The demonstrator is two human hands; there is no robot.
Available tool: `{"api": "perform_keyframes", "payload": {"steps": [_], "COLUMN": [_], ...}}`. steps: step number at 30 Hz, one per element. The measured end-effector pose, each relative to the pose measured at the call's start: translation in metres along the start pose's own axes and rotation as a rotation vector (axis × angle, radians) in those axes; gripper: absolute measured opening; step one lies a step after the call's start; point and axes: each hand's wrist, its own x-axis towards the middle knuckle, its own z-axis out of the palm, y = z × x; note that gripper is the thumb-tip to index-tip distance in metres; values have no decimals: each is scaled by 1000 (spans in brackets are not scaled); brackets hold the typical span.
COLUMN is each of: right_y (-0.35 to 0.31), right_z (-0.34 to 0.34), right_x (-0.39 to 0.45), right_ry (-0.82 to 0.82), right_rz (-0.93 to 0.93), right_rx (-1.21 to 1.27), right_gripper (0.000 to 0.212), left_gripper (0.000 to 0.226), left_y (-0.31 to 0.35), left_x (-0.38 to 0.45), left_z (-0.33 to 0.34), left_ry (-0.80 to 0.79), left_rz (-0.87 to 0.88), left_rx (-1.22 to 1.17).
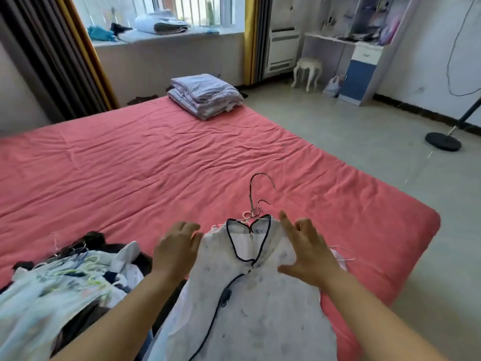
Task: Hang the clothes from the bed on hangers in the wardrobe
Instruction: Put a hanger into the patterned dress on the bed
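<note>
On the bed (156,157) | dress (250,295) hangered, unhung | left hand (177,248), right hand (309,254): grip wide, flat | pile (67,277) waits

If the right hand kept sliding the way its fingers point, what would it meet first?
Probably the hanger hook just past the dress collar. The right hand points up-left along the shoulder; beyond that lies only bare red sheet. Depth is uncertain.

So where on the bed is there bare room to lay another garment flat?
The pink sheet lies bare between the folded quilt and the hands. It is crowded near: clothes pile at left, white dress under left hand and right hand.
</note>
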Motion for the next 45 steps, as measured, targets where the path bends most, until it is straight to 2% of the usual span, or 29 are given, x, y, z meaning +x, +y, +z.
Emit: {"api": "perform_keyframes", "payload": {"steps": [3, 6, 13, 19, 21, 24, 30, 35, 42, 45], "right_y": [67, 111, 160, 165, 164, 155, 104, 35, -108, -164], "right_z": [50, 101, 208, 243, 235, 208, 141, 109, 89, 84], "right_x": [57, 94, 135, 115, 110, 102, 66, 1, -127, -181], "right_ry": [-166, -271, -468, -627, -582, -429, -201, -91, 79, 100], "right_rz": [25, 76, 132, 100, 121, 118, 90, 113, 245, 310], "right_rx": [46, 69, 160, 28, 52, 130, 330, 360, 368, 366], "right_gripper": [121, 120, 119, 78, 74, 65, 46, 35, 34, 34], "left_gripper": [25, 39, 33, 42, 38, 25, 29, 31, 30, 30], "left_y": [5, -1, -8, -10, -2, 12, 20, 11, -43, -68], "left_x": [34, 37, 16, 8, 12, 15, -4, -46, -148, -191], "left_z": [68, 117, 198, 216, 211, 199, 171, 128, 19, -26], "left_ry": [-7, -61, -227, -343, -344, -334, -377, -401, -417, -423], "left_rz": [-43, -86, -230, -259, -274, -281, -241, -140, 56, 153], "left_rx": [34, 62, 148, 199, 192, 172, 165, 207, 209, 254]}}
